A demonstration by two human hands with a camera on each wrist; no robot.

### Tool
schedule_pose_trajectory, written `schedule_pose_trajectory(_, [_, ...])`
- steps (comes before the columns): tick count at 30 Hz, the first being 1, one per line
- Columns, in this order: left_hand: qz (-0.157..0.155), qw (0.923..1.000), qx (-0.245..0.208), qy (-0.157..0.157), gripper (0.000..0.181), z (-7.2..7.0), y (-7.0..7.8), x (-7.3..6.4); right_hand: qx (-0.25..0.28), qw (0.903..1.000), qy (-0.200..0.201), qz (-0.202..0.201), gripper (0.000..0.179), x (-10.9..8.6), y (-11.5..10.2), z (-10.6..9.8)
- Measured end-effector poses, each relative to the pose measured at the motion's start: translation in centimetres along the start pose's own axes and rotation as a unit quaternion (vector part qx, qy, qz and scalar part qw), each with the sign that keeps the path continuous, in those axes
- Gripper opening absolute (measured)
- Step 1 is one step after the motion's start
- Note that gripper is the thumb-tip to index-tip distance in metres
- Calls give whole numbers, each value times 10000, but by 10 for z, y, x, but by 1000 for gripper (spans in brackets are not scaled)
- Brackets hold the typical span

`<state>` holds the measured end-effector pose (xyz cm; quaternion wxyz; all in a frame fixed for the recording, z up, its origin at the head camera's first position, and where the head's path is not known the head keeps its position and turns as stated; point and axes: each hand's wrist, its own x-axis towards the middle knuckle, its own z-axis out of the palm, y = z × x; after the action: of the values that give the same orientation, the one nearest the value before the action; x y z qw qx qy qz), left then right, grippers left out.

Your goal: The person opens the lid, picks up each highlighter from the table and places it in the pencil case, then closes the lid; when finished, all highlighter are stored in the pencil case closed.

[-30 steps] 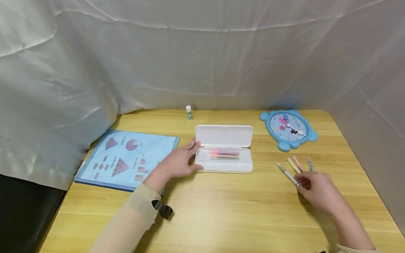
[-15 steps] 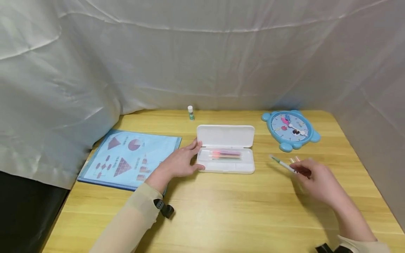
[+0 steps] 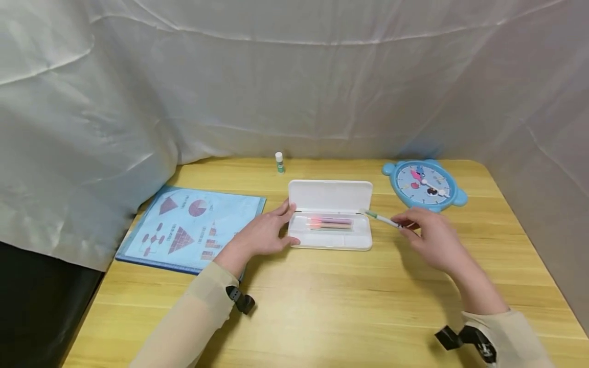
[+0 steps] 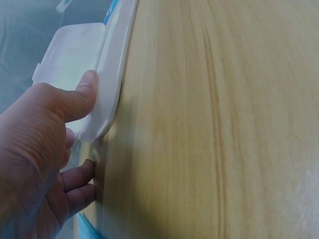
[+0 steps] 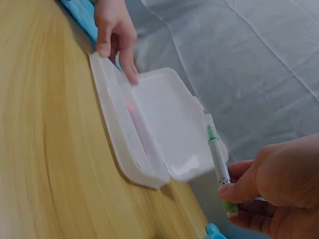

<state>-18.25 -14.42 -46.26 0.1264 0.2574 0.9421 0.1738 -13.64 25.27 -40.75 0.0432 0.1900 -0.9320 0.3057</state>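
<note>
pinched near one end by the right hand (image 3: 432, 237), a green-and-white pen (image 3: 382, 218) hangs beside the white case (image 3: 363, 238), most of its length free; the left hand (image 3: 266, 234) clamps the case's far end, apparently for steadiness.

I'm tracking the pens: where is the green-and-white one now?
In the head view, the green-and-white pen is right of centre, pinched in the right hand, its far end by the right end of the open white case.

Front approach free, lid (image 3: 330, 195) behind tray (image 3: 361, 239)
</note>
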Motion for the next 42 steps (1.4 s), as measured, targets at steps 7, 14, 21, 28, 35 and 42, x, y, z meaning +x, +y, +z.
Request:
schedule_pose_trajectory(7, [-20, 10000, 8, 2, 97, -2, 1, -1, 204, 9987, -151, -439, 26, 31, -18, 22])
schedule_pose_trajectory(14, [38, 10000, 60, 18, 97, 0, 1, 1, 79, 9965, -251, -789, 25, 61, -17, 52])
schedule_pose_trajectory(21, [13, 10000, 61, 5, 98, 0, 1, 2, 61, 9953, -407, -880, 24, 76, -16, 76])
schedule_pose_trajectory(28, [-50, 10000, 47, -21, 99, 1, 0, 0, -387, 9948, -692, -639, 24, 82, -23, 93])
schedule_pose_trajectory(35, [-73, 9999, 79, 8, 99, 2, 1, 0, -631, 9928, -732, -704, 22, 79, -22, 99])
schedule_pose_trajectory(42, [-64, 10000, 50, 30, 98, 2, 0, 0, -571, 9927, -783, -714, 21, 77, -22, 98])
